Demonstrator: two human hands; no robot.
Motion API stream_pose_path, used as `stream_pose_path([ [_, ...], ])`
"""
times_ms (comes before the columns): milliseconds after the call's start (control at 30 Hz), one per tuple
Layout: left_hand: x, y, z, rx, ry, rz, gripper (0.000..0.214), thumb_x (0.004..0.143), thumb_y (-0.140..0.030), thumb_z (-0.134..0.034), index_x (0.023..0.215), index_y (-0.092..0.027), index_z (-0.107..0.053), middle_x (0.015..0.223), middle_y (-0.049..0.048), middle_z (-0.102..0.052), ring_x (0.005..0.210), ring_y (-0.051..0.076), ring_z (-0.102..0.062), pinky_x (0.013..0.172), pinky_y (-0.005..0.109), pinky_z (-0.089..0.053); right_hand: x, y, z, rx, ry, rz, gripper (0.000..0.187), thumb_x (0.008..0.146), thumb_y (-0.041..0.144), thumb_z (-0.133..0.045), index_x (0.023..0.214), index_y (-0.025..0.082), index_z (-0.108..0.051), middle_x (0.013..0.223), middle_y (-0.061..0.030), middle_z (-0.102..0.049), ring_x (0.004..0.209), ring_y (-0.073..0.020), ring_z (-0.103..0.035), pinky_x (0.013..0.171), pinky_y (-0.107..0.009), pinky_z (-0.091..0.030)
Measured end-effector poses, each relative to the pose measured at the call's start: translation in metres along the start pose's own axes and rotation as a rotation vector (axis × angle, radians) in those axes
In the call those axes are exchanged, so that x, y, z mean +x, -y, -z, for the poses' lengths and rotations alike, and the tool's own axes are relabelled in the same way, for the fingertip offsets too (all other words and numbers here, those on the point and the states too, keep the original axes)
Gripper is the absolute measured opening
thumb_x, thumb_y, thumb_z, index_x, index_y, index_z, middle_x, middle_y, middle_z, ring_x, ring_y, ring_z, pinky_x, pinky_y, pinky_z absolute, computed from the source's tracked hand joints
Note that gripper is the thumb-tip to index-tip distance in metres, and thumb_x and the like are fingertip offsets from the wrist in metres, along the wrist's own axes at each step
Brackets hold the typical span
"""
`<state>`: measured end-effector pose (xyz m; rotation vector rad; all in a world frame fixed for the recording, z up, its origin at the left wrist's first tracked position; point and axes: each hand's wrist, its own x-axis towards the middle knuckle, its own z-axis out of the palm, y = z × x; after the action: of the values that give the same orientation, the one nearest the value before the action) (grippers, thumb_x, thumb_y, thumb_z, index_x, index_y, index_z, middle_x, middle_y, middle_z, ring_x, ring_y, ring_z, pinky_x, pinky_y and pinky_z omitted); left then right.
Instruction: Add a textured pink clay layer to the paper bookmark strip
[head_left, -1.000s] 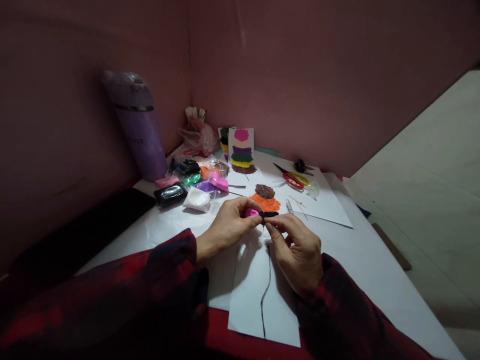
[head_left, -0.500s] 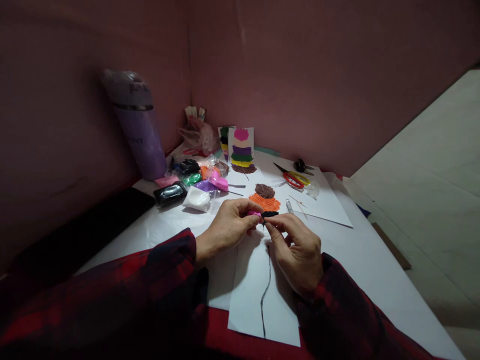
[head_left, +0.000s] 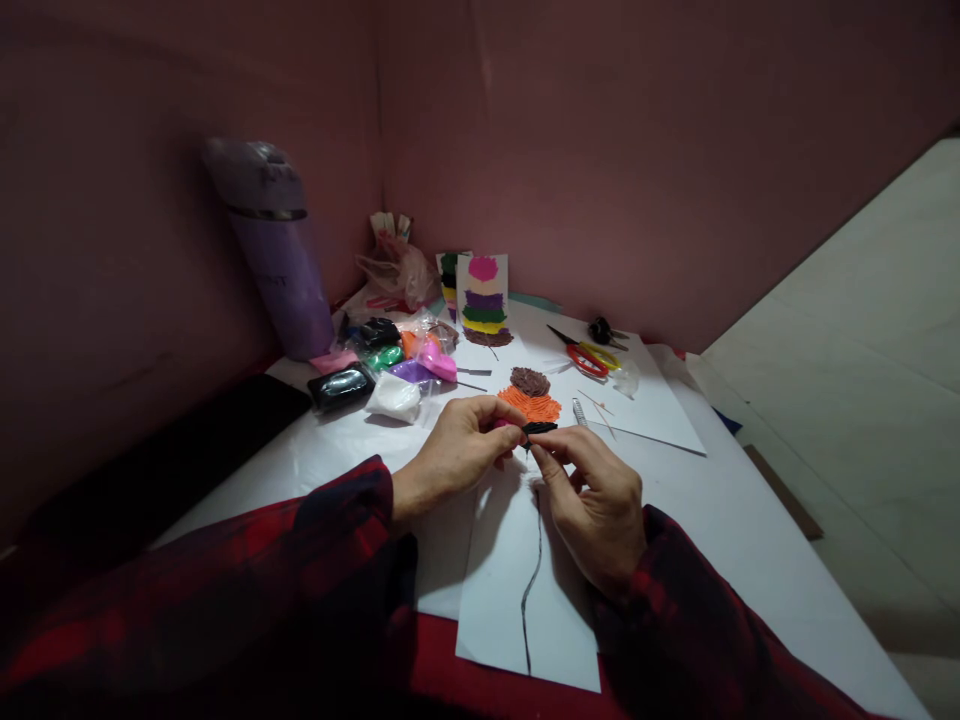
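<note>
A white card (head_left: pixel 499 600) lies in front of me with a thin, wavy dark line drawn down it. On its far part, brown clay (head_left: pixel 530 381), ridged orange clay (head_left: pixel 529 405) and a black clay strip (head_left: pixel 541 428) are layered one below another. My left hand (head_left: pixel 457 450) is closed, with a bit of pink clay (head_left: pixel 501 425) between its fingers. My right hand (head_left: pixel 592 495) pinches beside the left fingertips, just below the black strip. Something small and dark shows between the two hands, too small to make out.
Bagged clay packs (head_left: pixel 394 397) in several colours lie at the left, near a purple bottle (head_left: pixel 281 270). Behind stands a card with coloured bands (head_left: pixel 484 300). Scissors (head_left: pixel 585 360), toothpicks (head_left: pixel 600 405) and a white board (head_left: pixel 660 410) are at the right.
My left thumb has shifted slightly, so less of the pink clay shows. Both hands otherwise stay in place over the card.
</note>
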<state>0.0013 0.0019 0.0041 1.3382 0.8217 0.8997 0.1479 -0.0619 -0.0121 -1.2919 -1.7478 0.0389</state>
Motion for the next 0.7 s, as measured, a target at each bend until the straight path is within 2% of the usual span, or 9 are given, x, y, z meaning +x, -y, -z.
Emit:
stream_pose_path([
  [400, 0.0012, 0.0042, 0.0007, -0.054, 0.008, -0.021, 0.010, 0.076, -0.008, -0.057, 0.086, -0.011, -0.058, 0.068, -0.0022, -0.059, 0.050, 0.007, -0.052, 0.053, 0.023, -0.044, 0.0006, 0.0005, -0.0008, -0.006, 0.000, 0.004, 0.014, 0.091, 0.019, -0.055, 0.091, 0.021, -0.069, 0.083, -0.0036, -0.068, 0.073, -0.0156, -0.063, 0.057, -0.026, -0.049],
  [500, 0.0008, 0.0020, 0.0000, -0.044, 0.003, -0.010, 0.010, 0.076, -0.006, -0.059, 0.085, -0.010, -0.061, 0.068, -0.0018, -0.059, 0.053, 0.007, -0.052, 0.055, 0.023, -0.044, 0.0003, -0.0009, -0.0015, -0.005, -0.005, 0.011, 0.013, 0.090, 0.018, -0.055, 0.089, 0.021, -0.068, 0.083, -0.0036, -0.068, 0.073, -0.0155, -0.063, 0.058, -0.027, -0.049],
  [700, -0.0009, -0.0027, -0.0005, -0.055, -0.018, 0.007, 0.022, 0.075, -0.004, -0.063, 0.095, -0.011, -0.065, 0.069, -0.0027, -0.060, 0.061, 0.008, -0.053, 0.060, 0.022, -0.041, 0.0006, -0.0001, -0.0005, 0.006, 0.000, 0.007, 0.014, 0.091, 0.019, -0.054, 0.090, 0.021, -0.068, 0.083, -0.0040, -0.067, 0.071, -0.0155, -0.062, 0.060, -0.028, -0.050],
])
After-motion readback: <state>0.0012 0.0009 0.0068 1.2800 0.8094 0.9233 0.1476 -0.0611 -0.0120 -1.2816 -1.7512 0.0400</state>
